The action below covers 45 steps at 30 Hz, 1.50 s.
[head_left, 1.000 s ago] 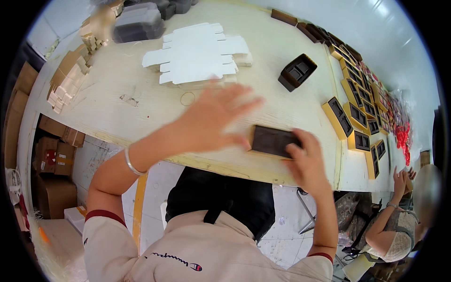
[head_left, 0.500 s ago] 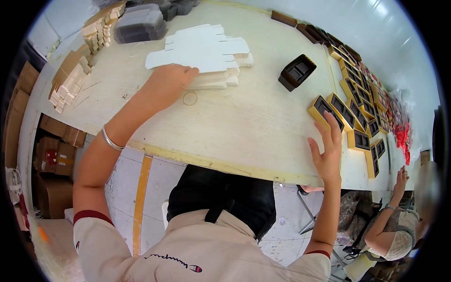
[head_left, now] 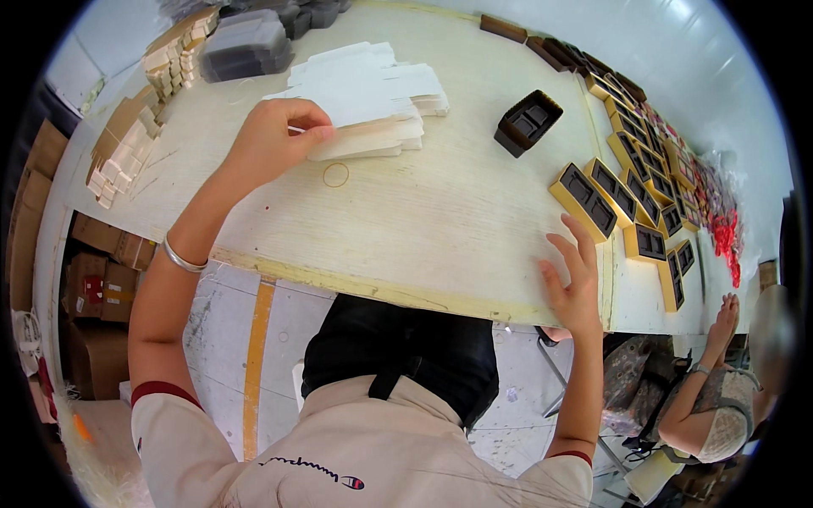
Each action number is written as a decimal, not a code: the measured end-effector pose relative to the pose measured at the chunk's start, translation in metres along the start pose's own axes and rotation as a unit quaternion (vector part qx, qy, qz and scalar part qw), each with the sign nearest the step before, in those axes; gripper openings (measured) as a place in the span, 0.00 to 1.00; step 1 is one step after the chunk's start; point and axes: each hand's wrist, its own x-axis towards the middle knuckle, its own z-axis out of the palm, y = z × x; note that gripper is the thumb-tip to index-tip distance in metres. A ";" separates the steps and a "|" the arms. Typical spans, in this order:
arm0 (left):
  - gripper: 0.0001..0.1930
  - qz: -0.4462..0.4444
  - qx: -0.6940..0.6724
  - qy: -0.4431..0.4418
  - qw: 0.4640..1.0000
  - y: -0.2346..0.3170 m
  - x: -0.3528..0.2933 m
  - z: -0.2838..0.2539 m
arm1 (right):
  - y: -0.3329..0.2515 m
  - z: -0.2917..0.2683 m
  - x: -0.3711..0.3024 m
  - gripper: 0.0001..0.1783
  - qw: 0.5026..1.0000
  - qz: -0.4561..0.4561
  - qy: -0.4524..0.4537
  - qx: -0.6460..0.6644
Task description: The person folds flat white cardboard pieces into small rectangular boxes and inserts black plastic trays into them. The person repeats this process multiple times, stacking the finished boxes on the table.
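Note:
A stack of flat white card box blanks with tabbed edges lies on the far middle of the table. My left hand is at the stack's near left corner, thumb and fingers pinched on the edge of a white blank; a thin white edge shows between them. Over the table's front right part hovers my right hand, its fingers apart and nothing in them. Just beyond it is a gold box with a dark compartment insert. Dark brown plastic trays, nested together, stand between the blanks and the gold boxes.
More gold boxes stand in rows along the right side. Cut card pieces and smoky plastic trays sit at the far left. A rubber band lies near the blanks. Another person sits at the right, hands together.
My left hand has moved left, along the near edge of the stack, and its grip now shows from the side. My right hand has drawn back toward me, away from the gold boxes.

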 end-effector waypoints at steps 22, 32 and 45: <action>0.08 0.247 0.051 -0.022 0.968 0.086 -0.105 0.131 | -0.078 0.040 -0.043 0.16 1.000 0.016 0.021 -0.017; 0.08 0.294 0.063 -0.023 0.953 0.073 -0.122 0.130 | -0.078 0.038 -0.037 0.11 0.992 -0.117 -0.030 -0.031; 0.12 0.159 0.093 -0.079 0.980 0.097 -0.109 0.124 | -0.092 0.027 0.000 0.11 0.952 0.139 -0.173 0.208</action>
